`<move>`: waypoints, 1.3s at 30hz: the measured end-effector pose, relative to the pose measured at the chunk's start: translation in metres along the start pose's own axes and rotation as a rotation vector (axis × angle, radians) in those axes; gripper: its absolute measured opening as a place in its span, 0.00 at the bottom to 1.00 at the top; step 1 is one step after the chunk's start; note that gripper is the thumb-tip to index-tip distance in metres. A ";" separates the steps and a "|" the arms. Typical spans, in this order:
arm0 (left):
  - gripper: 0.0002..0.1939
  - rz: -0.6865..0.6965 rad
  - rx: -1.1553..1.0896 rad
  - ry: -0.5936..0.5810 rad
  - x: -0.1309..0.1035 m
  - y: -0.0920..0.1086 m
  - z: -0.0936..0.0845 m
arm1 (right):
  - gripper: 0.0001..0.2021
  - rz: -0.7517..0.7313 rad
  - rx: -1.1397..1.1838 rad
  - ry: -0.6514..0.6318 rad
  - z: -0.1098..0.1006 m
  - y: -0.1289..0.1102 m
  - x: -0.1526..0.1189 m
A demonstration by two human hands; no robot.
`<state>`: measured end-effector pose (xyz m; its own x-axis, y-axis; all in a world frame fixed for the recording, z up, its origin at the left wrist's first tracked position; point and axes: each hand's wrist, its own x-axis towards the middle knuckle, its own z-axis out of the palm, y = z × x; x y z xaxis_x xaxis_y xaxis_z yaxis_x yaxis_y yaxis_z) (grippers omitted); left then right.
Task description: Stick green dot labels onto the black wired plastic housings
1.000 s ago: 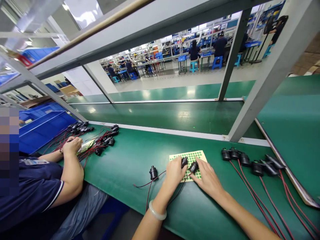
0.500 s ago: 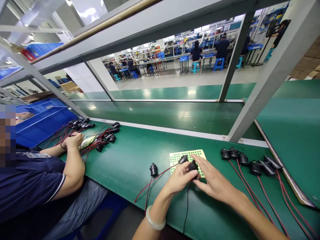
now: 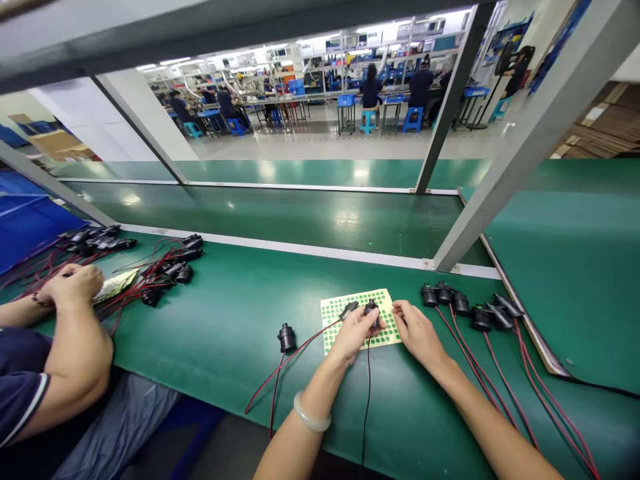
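Green desk [image 3: 240, 287] carries everything, wide and shiny; co-worker's arm [image 3: 83, 327] at far left. Next down, pale yellow dotted sheet [image 3: 389, 327], flat on the desk in front of the wearer, prob thin, light, bendy, easy to crease, best taken by an edge or corner. Right hand [image 3: 419, 333] at the sheet's right edge, fingers loosely curled; can't tell if that grip is pinching anything. Left hand [image 3: 354, 333] has its grip closed, thumb and fingers pinching the held black part [image 3: 371, 308] over the middle of the sheet. Part should be light and stiff, looks like hard plastic, maybe a bit slick; take it round the wide body, not by the wire, likely the weak spot. Looks: matte black, roughly cylindrical, narrower stub on top, underside hidden by the fingers. Similar part [image 3: 349, 310] lies tilted on the sheet just beside, another loose part [image 3: 287, 339] stands upright on the desk left of the sheet. Thin dark wire [image 3: 367, 400] runs from the held one to the near desk edge. Smallest: green dots in rows on the sheet, too tiny to count
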<state>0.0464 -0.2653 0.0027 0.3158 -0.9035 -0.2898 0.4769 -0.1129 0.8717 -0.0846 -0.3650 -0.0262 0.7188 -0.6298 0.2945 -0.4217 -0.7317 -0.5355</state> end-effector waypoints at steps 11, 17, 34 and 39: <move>0.23 -0.034 0.109 0.054 0.008 -0.018 -0.001 | 0.10 -0.052 -0.136 -0.039 0.011 0.009 -0.004; 0.21 -0.021 0.158 0.064 0.007 -0.019 0.000 | 0.10 -0.044 -0.131 -0.027 0.012 0.006 -0.005; 0.17 0.019 0.208 0.090 0.008 -0.021 0.000 | 0.06 -0.061 -0.097 -0.068 0.012 0.008 0.002; 0.16 0.006 0.182 0.089 0.010 -0.024 0.000 | 0.05 -0.059 -0.070 -0.065 0.011 0.008 0.003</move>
<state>0.0383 -0.2712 -0.0214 0.3935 -0.8651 -0.3110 0.3213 -0.1875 0.9282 -0.0799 -0.3695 -0.0383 0.7770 -0.5683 0.2708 -0.4135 -0.7851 -0.4611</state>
